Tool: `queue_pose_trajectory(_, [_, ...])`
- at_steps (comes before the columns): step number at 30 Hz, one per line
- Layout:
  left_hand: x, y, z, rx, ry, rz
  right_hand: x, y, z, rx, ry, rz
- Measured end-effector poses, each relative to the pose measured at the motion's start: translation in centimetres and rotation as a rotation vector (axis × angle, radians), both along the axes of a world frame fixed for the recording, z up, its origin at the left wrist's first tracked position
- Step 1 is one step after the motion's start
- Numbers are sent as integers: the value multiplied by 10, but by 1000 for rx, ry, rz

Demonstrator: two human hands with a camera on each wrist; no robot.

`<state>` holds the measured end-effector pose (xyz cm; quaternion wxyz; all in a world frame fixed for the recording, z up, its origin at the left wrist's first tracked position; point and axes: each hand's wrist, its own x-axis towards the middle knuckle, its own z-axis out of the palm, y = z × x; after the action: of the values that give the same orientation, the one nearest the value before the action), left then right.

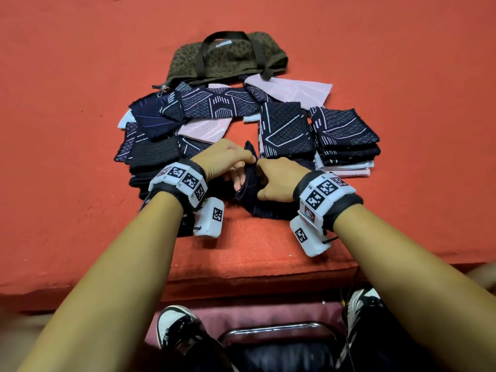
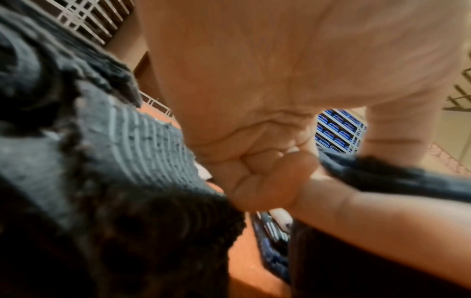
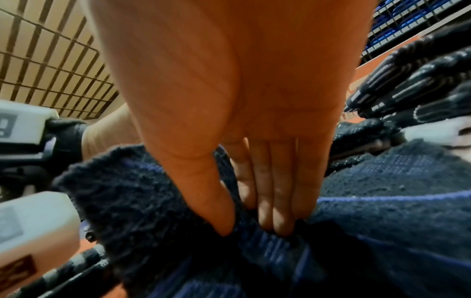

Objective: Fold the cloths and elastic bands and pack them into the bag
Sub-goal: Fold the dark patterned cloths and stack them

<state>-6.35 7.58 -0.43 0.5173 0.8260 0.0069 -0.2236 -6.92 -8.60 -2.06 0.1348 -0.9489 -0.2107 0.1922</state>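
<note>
Bare red surface (image 1: pixel 80 130) lies open both sides; loose cloths (image 1: pixel 204 114) crowd before the bag (image 1: pixel 228 57).

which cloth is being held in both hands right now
The plain dark navy cloth at the front edge, bunched between the left hand and right hand; all other cloths lie untouched.

No readable text; wrist bands (image 1: pixel 185 181) carry only coded squares

Both bare forearms are wearing black wristbands (image 1: pixel 350 208) carrying white blocks (image 1: pixel 310 238) printed with black square-code markers; black-and-white sneakers (image 1: pixel 174 326) are covering the feet.
</note>
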Motion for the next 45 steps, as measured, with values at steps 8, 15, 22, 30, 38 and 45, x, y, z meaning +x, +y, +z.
queue_pose_trajectory(8, [3, -13, -7, -28, -31, -30, 13, -17, 11, 161, 64, -168])
queue_pose_trajectory(15, [7, -31, -22, 20, -26, -106, 20, -32, 16, 225, 51, -328])
queue_pose_trajectory(22, [9, -35, -27, 57, 25, -183, 14, -36, 9, 134, 17, -327])
queue_pose_trajectory(30, [8, -32, -30, 14, 15, -125, 10, -37, 11, 36, 49, -316])
queue_pose_trajectory(38, [11, -29, -35, 13, -6, -58, -2, -45, 10, -256, 63, -346])
queue_pose_trajectory(45, [10, -31, -44, 13, 22, -110, -5, -45, 12, -317, -48, -398])
